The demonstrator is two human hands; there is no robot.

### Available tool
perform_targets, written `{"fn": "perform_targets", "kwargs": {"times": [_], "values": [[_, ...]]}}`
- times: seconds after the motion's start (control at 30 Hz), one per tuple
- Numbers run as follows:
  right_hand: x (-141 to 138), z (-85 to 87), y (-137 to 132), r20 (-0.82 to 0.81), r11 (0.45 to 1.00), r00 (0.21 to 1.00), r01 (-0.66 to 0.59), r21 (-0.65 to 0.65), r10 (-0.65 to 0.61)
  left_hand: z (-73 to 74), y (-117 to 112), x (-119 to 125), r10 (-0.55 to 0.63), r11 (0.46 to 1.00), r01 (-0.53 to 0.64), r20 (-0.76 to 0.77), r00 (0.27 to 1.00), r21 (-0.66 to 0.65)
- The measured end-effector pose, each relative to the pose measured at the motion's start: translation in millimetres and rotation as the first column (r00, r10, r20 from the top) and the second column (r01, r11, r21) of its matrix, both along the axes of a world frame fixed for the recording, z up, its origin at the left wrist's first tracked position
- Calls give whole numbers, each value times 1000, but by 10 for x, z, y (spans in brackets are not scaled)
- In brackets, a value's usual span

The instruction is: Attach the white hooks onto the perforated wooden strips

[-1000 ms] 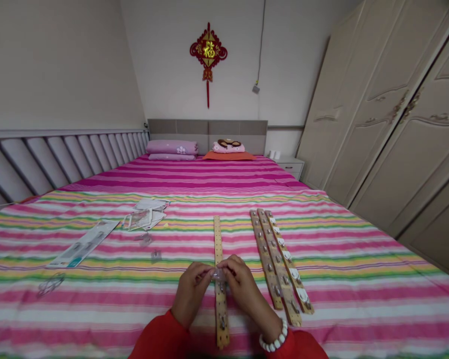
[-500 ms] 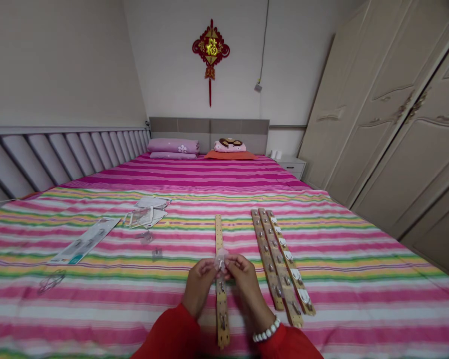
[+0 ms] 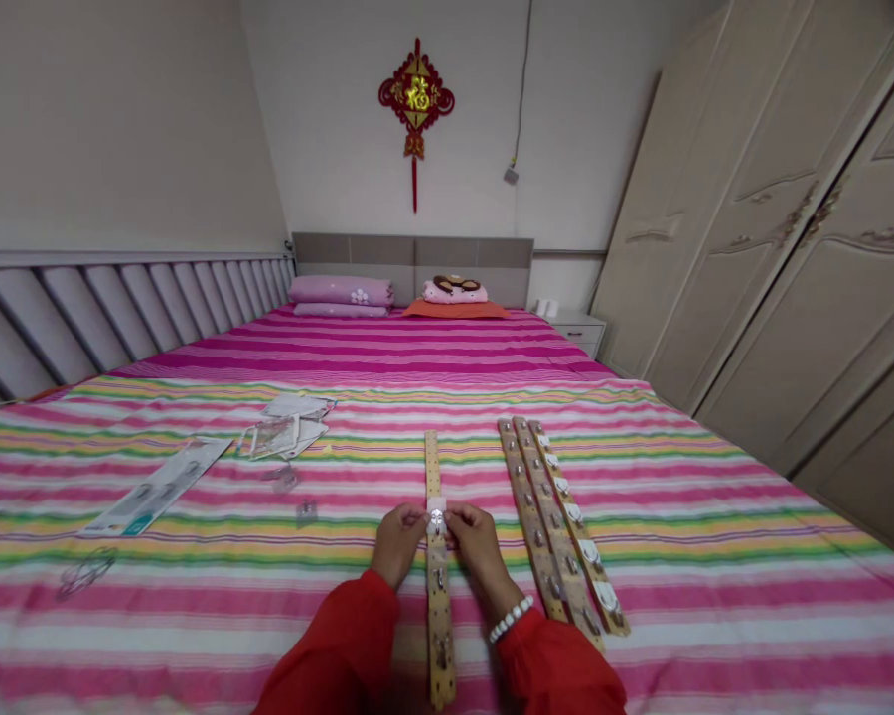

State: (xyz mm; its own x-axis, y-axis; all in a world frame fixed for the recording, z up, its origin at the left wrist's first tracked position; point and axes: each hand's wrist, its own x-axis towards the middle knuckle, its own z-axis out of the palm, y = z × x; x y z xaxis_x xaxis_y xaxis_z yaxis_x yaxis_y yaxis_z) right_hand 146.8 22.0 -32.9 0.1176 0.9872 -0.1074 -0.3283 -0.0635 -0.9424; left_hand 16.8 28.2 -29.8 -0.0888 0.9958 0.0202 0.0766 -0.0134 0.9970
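A long wooden strip with holes (image 3: pixel 436 586) lies lengthwise on the striped bedspread in front of me. My left hand (image 3: pixel 397 541) and my right hand (image 3: pixel 475 538) pinch a small clear adhesive hook (image 3: pixel 436 514) from both sides and hold it against the strip's middle. Other hooks sit on the strip closer to me. Both sleeves are red, and a white bead bracelet is on my right wrist.
Three more wooden strips with hooks (image 3: pixel 558 531) lie side by side to the right. Hook packaging (image 3: pixel 160 487), torn wrappers (image 3: pixel 287 429) and loose clear hooks (image 3: pixel 305 511) lie to the left. Pillows (image 3: pixel 341 294) sit at the headboard, and a wardrobe (image 3: pixel 790 248) stands on the right.
Both hands moved farther up the strip with the small hook, from held just above the strip to pressed onto it.
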Motion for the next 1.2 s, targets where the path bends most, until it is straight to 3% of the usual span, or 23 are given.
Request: {"fn": "perform_targets", "kwargs": {"times": [0.13,0.37,0.93,1.07,1.2], "values": [[-3,-107,25,45,999,998,29,33,-31,-107,35,4,13,1000,-13,-27,1000,-1],[-19,-143,38,-4,998,999,43,41,-43,-208,53,6,42,999,-42,-48,998,8],[-38,-196,13,53,994,994,91,54,-94,-180,-46,51,66,997,-66,-16,998,30],[2,-255,-2,175,988,983,35,149,-61,-203,-48,17,18,998,-13,-86,996,66],[35,-321,-25,432,961,897,-29,276,-97,-227,-22,-40,-46,986,85,-253,966,145]]}}
